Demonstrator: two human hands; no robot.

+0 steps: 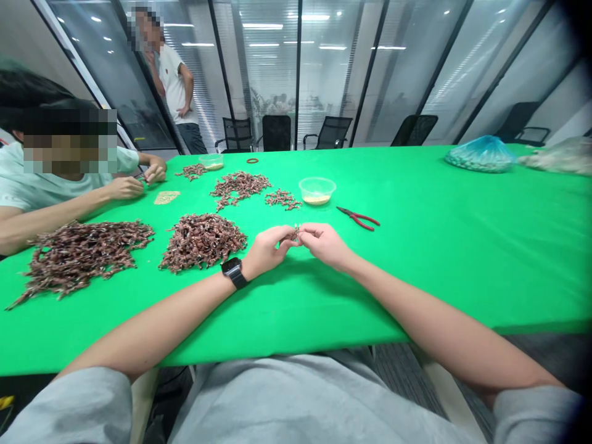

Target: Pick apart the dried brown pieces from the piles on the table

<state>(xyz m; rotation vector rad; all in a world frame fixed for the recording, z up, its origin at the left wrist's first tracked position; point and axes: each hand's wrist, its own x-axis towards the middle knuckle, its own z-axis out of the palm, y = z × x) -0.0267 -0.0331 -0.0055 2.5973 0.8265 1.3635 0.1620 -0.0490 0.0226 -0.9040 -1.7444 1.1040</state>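
While the left hand [267, 250] and the right hand [325, 244] meet low over the green-covered desk [462, 277], their fingertips pinch one tiny metal part [295, 232] between them, just left of the red-handled pliers [357, 217]. Both grips are clenched on it, though the part is too small here to show its shape or which fingers bear on it. A light, steady fingertip pinch seems the best way to handle something this small, with the wrists kept low and the hands close together so it cannot spring loose. A black smartwatch [234, 273] sits on the left wrist. Left of the pliers lies a dense heap of brown-and-silver parts [201, 242], with a wider heap [83, 259] farther left. Behind the pliers, a clear plastic tub [317, 190] holds pale granules, and a smaller cluster of parts [283, 198] lies just left of it. Well to the left of the pliers, a co-worker's hand [155, 174] works at the desk's edge.
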